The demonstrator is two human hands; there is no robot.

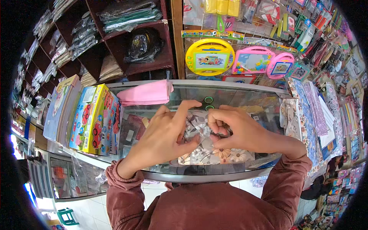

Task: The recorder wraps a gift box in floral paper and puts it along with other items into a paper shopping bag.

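Observation:
A flower-patterned paper-like package (230, 155) lies on the glass counter in front of me. Over its left part is my left hand (169, 135), thumb and index finger spread wide with nothing seen between them. My right hand (238, 126) hovers over or touches the package's right part, fingers curled towards the thumb; whether something small is pinched there cannot be made out. Just beyond my hands lie scissors with green-lined finger loops (208, 100), their blades hidden. Folded pink material (145, 93) rests on the counter at the far left.
Boxes with toy car pictures (96, 120) and a stack of books (61, 110) stand on the counter's left end. Floral sheets (307, 115) are piled at the right end. The counter's metal edge (195, 176) runs close to my body. Drawing boards (210, 57) hang behind.

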